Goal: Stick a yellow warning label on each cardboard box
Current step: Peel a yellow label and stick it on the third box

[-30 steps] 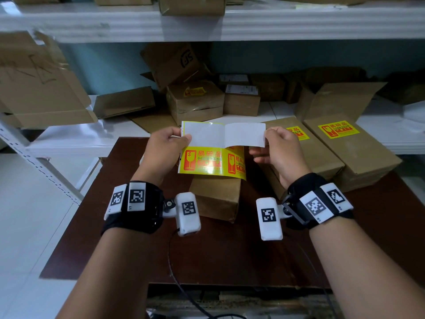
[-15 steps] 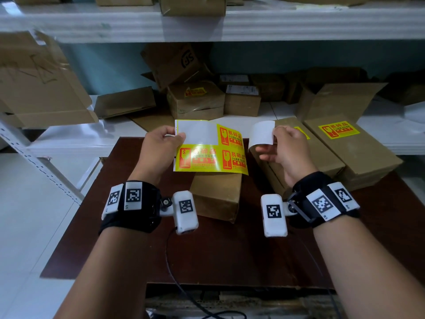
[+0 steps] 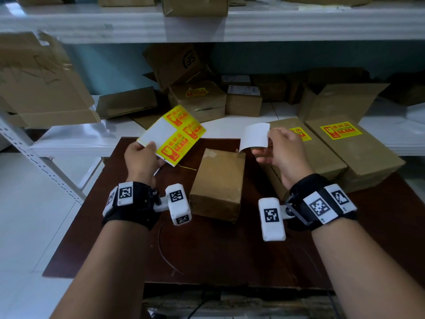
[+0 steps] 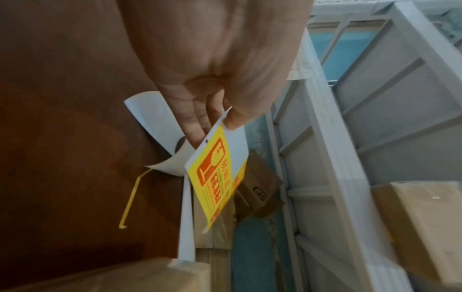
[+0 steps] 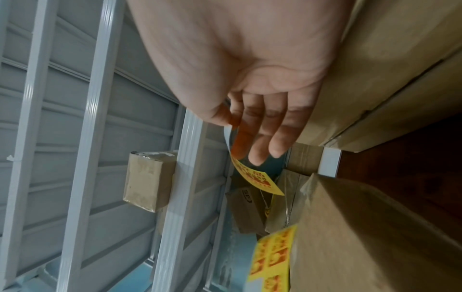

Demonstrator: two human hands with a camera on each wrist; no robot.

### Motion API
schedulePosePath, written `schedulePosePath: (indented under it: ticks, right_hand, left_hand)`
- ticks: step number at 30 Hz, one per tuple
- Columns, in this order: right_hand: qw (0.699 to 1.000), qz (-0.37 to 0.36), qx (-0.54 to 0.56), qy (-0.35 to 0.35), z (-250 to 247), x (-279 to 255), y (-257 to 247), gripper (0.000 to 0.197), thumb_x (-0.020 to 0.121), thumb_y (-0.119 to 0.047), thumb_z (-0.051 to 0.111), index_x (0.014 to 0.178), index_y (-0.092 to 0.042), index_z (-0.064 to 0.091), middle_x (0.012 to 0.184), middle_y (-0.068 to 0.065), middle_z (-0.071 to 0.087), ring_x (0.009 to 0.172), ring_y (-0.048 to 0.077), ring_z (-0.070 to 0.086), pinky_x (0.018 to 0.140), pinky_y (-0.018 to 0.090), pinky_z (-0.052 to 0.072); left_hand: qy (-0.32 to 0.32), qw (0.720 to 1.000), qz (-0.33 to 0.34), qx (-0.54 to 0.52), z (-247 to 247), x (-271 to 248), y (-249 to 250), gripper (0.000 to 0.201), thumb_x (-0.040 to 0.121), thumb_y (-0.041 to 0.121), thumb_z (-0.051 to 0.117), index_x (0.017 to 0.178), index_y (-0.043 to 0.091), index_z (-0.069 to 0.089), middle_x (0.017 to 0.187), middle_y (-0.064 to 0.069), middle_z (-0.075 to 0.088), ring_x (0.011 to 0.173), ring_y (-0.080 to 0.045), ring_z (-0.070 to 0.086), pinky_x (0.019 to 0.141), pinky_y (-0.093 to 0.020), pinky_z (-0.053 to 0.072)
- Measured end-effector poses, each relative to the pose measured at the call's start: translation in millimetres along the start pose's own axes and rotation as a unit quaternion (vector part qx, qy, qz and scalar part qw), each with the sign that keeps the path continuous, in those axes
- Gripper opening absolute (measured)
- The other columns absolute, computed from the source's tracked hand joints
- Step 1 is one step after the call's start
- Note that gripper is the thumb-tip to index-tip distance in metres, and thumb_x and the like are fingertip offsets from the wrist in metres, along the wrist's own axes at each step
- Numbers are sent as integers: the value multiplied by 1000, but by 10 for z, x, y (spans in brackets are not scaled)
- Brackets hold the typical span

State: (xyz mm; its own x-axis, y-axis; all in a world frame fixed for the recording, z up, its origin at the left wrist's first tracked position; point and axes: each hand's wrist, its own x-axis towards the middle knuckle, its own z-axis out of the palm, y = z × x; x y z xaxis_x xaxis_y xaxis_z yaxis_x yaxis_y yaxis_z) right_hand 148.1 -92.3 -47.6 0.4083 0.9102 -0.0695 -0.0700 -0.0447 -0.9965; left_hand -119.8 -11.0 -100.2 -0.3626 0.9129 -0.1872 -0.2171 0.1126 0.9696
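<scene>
I have one yellow warning label (image 3: 254, 137) peeled free and pinched by its edge between my right hand's (image 3: 281, 155) thumb and forefinger; from my head view I see only its white back, while the right wrist view shows the printed yellow face hanging below my fingers (image 5: 260, 142), which lie fairly straight beneath it. My left hand (image 3: 141, 161) pinches the label sheet (image 3: 172, 134) at its bare white corner, thumb on top, holding it up and off to the left with three yellow labels left on it.

The unlabelled cardboard box (image 3: 218, 183) lies on the brown table (image 3: 230, 254) between my wrists, its top face plain. To its right, two labelled boxes (image 3: 340, 146) lie side by side, each already carrying a yellow sticker, so I judge this box to be the one in hand.

The peel is done; the sticking is not. Next I need to bring the label over the box, sticky side down, and lay it flat on the top face. I must keep it from curling onto itself or onto my fingers, then smooth it down. My left hand should keep the sheet clear of the box meanwhile.
</scene>
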Motion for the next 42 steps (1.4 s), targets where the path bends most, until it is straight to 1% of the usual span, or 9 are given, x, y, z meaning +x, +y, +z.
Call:
schedulePosePath:
  ticks: [4,9,14,19,23,25,28,35,42]
  right_hand:
    - [1000,-2,-19,-21,119,-28,63,21,103,-14,43,88,-15,57,84,5,63,60,18,69,54,29,52]
    - [998,-2,-43,-40,187,-55,112,20,104,-16,43,90,-13,57,84,4,61,62,18,69,53,28,53]
    - [998,1,-50,-45,175,-60,109,18,105,-18,44,97,-11,58,92,7,63,64,16,70,53,26,54]
    - [997,2,-54,-47,167,-61,106,19,105,-20,44,94,-14,59,90,8,65,65,17,71,54,26,54]
    - [997,0,-61,-49,165,-75,97,20,105,-20,45,90,-17,59,86,5,63,68,18,71,55,25,54]
    - [997,0,-62,-53,170,-74,103,20,105,-20,45,91,-16,59,83,4,62,68,19,71,55,25,54]
    - [996,-7,-68,-58,195,-72,123,20,103,-17,47,90,-11,60,80,6,61,69,21,71,54,26,54]
    - [992,-48,-108,-53,309,-95,185,19,97,-16,54,83,-13,66,68,1,62,67,21,66,62,38,59]
    - [990,-80,-100,-65,336,-147,172,16,97,-14,57,86,-10,68,67,2,65,65,18,63,61,35,57]
  left_hand:
    - [24,998,-28,50,-27,58,-218,41,90,-2,56,130,2,45,122,-20,62,98,-31,69,54,-33,60]
    - [-70,953,-99,278,-16,-2,-215,36,89,26,66,117,7,55,99,-14,65,75,-22,65,68,-41,60]
    - [-57,904,-57,420,-67,88,-93,68,84,42,69,134,7,39,126,-16,52,101,-33,61,54,-33,52]
    - [-73,845,-6,530,-43,40,-34,71,85,51,61,143,18,39,123,-10,29,100,-34,54,92,-47,54]
    - [-88,806,-15,586,-41,-15,33,63,85,52,59,139,23,47,134,-12,27,96,-31,56,96,-48,51]
    - [-113,816,35,566,-15,-84,119,41,87,48,61,122,26,60,136,-13,40,94,-27,57,93,-47,54]
    - [-196,867,125,440,127,-283,244,13,94,30,60,88,22,68,104,-10,68,89,-24,65,75,-38,58]
    - [-288,900,191,265,567,-785,311,13,95,17,63,88,8,69,82,-14,65,61,-5,59,51,-20,48]
    - [-283,906,191,252,582,-825,308,17,96,22,63,98,8,72,85,-10,68,72,-14,65,52,-19,52]
